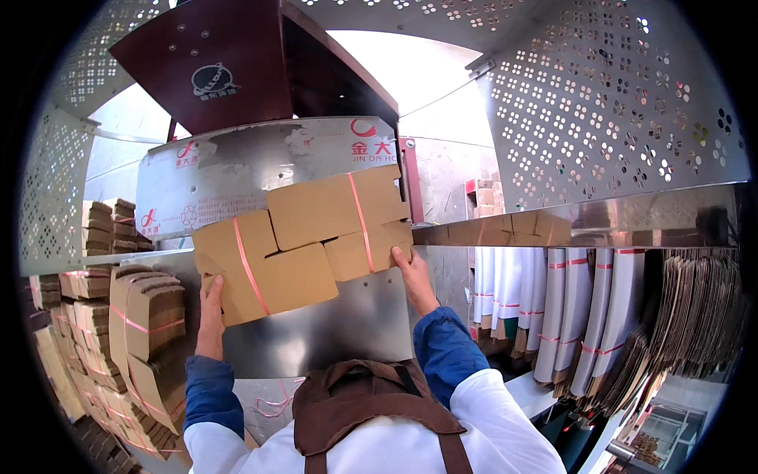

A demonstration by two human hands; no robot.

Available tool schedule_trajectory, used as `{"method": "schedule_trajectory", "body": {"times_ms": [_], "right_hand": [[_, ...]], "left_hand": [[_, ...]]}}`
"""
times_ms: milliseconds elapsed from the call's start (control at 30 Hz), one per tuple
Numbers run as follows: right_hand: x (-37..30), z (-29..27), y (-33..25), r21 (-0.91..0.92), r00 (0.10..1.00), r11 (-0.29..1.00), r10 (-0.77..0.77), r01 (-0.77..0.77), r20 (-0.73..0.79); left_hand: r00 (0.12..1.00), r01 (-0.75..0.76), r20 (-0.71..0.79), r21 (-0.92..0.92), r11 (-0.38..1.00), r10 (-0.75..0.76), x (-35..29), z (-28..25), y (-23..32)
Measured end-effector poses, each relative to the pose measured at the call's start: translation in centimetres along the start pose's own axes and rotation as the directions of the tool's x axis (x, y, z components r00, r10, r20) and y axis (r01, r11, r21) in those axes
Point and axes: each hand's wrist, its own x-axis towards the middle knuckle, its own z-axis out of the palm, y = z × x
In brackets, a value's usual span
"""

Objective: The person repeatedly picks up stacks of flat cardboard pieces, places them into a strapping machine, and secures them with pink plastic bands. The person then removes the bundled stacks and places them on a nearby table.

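Cardboard stack [304, 265], flat brown pieces crossed by two pink bands, lies aslant over the metal tabletop [316, 344], its far side over a silvery panel [170, 193] with red print. Both hands hold it: we see the left hand [211, 299] closed on its near left corner, thumb uppermost, and the right hand [414, 273] gripping its right end. Whether the underside rests on metal or is lifted, we cannot tell. At left we record more banded cardboard bundles [150, 320], piled several high. At right, below a shiny metal ledge [655, 223], we find white bundles [567, 312] with pink bands, upright in a row, beside brown sheets [703, 304] packed on edge. Beyond the panel we observe a maroon housing [201, 71]; perforated metal sheets [600, 118] flank the workplace on both sides.
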Motion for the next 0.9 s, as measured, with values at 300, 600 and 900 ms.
{"method": "schedule_trajectory", "body": {"times_ms": [300,600,900], "right_hand": [[-3.5,-0.3,-1.3,-0.192,0.930,0.975,-0.174,0.116,-0.324],[5.0,5.7,-13.5,-0.444,0.462,0.283,-0.807,0.850,0.369],[4.8,5.4,-11.4,-0.323,0.078,-0.277,-0.639,0.905,0.765]], "left_hand": [[0.995,0.094,0.033,0.039,0.995,-0.095,3.7,2.3,0.9],[0.997,0.049,0.059,0.024,0.998,-0.051,3.6,4.3,3.6],[0.994,0.079,0.068,0.095,0.992,-0.086,7.1,5.9,5.9]]}}
